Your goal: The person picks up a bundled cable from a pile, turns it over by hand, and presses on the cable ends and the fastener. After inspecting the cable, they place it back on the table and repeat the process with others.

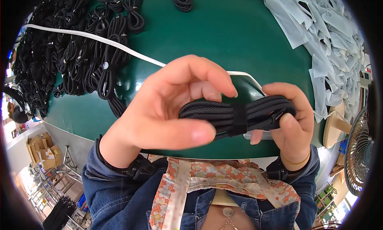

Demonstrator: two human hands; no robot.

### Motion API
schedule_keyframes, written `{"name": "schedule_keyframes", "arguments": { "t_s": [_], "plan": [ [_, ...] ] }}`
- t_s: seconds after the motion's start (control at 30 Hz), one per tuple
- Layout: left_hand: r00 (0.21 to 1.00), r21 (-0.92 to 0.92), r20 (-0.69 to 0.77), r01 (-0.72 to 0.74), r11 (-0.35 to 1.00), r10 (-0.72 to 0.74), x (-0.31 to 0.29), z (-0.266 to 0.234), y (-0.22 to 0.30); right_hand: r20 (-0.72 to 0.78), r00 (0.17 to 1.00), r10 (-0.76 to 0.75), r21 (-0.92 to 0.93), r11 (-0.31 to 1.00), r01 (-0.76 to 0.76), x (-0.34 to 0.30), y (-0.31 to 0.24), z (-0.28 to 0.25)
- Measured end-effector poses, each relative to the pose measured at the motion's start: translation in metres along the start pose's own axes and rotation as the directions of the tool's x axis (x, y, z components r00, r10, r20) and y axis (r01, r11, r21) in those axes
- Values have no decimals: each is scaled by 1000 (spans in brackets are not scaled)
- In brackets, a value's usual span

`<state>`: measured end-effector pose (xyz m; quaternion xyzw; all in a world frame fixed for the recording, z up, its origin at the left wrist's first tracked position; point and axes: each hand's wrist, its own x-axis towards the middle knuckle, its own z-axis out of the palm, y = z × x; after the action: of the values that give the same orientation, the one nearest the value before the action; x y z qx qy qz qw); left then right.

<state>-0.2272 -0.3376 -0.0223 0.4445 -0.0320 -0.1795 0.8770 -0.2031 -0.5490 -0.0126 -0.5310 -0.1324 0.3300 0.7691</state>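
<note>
A coiled black braided cable (211, 112), bound round its middle by a black strap (240, 119), is in front of me above the green table. My right hand (293, 118) grips its right end between thumb and fingers; a connector (278, 115) shows there. My left hand (159, 106) curves loosely around the other end, thumb in front and fingers apart. Its index fingertip stays clear of the cable. Under the coil, a pale flat-edged object (261, 135) is mostly hidden.
Many coiled black cables (76, 50) lie heaped at the left, and another coil (181, 0) is at the far edge. A white cord (99, 39) crosses the green table (239, 30). Grey-white plastic bags (319, 38) pile up at the right, near a fan (358, 150).
</note>
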Motion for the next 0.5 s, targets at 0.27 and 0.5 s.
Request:
{"name": "schedule_keyframes", "arguments": {
  "t_s": [0.27, 0.5],
  "plan": [
    [976, 158, 120, -200, 967, 183, 2, -4, -2, -162, 979, -122, -1, 992, 123, 4, 2, 9],
    [969, 289, 176, -219, 932, 173, 4, -10, -2, -64, 966, -250, -166, 957, 236, 3, 3, 7]
  ]
}}
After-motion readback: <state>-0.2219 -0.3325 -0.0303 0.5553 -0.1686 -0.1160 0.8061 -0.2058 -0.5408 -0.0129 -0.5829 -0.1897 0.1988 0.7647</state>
